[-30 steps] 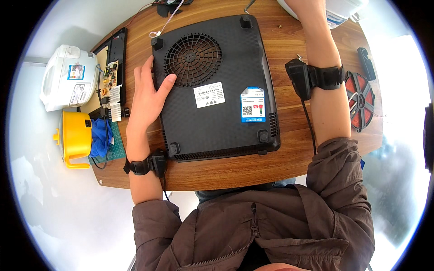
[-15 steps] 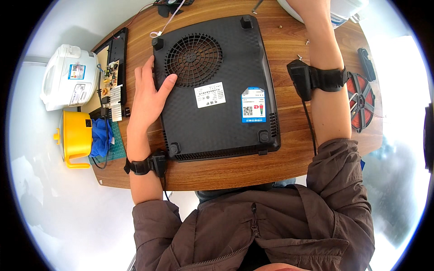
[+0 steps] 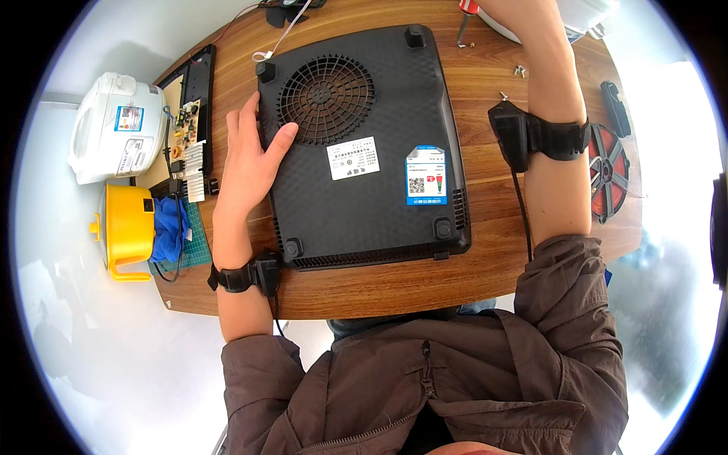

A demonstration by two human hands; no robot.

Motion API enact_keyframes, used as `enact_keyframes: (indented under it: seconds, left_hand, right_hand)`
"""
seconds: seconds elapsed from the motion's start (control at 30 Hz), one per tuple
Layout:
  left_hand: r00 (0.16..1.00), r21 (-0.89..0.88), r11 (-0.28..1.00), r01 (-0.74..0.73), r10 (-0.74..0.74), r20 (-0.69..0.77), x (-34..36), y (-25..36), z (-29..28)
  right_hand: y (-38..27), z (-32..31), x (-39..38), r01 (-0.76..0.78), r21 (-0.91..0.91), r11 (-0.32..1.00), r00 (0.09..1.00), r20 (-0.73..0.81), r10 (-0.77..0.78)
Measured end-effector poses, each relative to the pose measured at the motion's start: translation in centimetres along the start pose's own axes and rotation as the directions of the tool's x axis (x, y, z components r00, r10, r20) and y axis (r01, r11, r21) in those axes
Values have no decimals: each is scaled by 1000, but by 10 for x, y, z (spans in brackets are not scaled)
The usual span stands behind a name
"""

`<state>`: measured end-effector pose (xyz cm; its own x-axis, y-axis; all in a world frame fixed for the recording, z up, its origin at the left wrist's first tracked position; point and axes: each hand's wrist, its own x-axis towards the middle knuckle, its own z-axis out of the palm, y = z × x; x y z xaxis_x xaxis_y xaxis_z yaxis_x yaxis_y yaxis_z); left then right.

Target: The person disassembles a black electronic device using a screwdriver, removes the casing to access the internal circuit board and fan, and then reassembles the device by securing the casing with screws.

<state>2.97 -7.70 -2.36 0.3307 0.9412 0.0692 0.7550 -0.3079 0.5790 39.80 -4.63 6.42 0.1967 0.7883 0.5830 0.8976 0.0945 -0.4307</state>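
Left hand point(image 3: 254, 171), open, rests on a black appliance point(image 3: 345, 216); right hand point(image 3: 525, 14) grips a red-handled screwdriver point(image 3: 469, 7). Black tray point(image 3: 199, 76) holds a circuit board point(image 3: 184, 136).

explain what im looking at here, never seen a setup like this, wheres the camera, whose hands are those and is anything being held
There is no robot here: one person works with two bare hands. A wide fisheye camera on their head looks down, so straight edges bend near the rim. Each wrist wears a strapped-on black device with a cable.

On the wooden table lies a flat black appliance, its underside up, showing feet and a round vent. The left hand rests open on its left edge. The right hand, mostly cut off at the top, seems to hold a red-handled screwdriver; its fingers are out of view. Small screws lie nearby.

To the left are a circuit board and a yellow pot; to the right, a red-and-black disc.
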Motion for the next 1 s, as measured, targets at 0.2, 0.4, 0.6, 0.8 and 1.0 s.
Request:
enact_keyframes:
  seconds: [0.2, 0.4, 0.6, 0.8, 1.0]
  left_hand:
    - [1000, 8, 1000, -9, 10, -6, -1, 0, 1]
    - [1000, 23, 1000, 4, -4, 8, 0, -1, 2]
    - [1000, -30, 1000, 4, -4, 7, -2, 1, -3]
    - [919, -10, 983, -182, 167, -358, -3, 14, -8]
    - [936, -431, 846, -314, 198, -292, -3, 21, -5]
  right_hand:
    - [-7, -5, 1, -12, 5, 1000, 1000, 2, 12]
    - [-13, -14, 1, -47, 42, 998, 999, -1, 47]
    - [-37, -28, 1, -80, 428, 900, 997, 20, 79]
    - [-74, -6, -14, -102, 839, 534, 995, 96, 39]
    - [-109, -2, -30, -346, 906, 245, 936, 350, 27]
